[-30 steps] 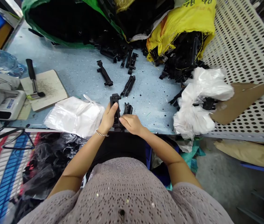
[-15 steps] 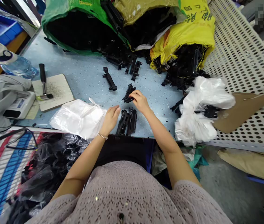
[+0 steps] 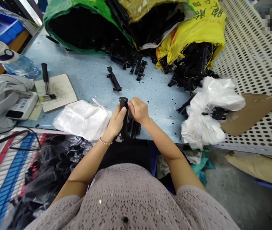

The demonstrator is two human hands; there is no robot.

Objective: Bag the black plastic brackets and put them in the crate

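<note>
My left hand [image 3: 117, 123] is wrapped round a long black plastic part [image 3: 123, 101], its thumb lying along the upper end. Close against that part's right side is my right hand [image 3: 139, 111], fingers curled and pressed to it; its fingertips are partly hidden. Below my right hand, more black plastic parts [image 3: 136, 128] lie at the table's front edge, partly covered. A single black part [image 3: 113, 79] rests farther back, and another [image 3: 141, 71] lies near the sacks. Flat white plastic bags [image 3: 82, 119] lie beside my left hand.
Green [image 3: 54, 22], tan [image 3: 148, 12] and yellow [image 3: 203, 32] sacks spill black parts across the back. To the left are a hammer [image 3: 45, 78] on a board [image 3: 62, 92] and a water bottle [image 3: 22, 65]. Crumpled white bags [image 3: 203, 127] and a perforated panel [image 3: 253, 57] stand right.
My right hand has brought a black part back toward me from the middle of the table. My left hand, empty before, now grips a part, and both hands are together.
</note>
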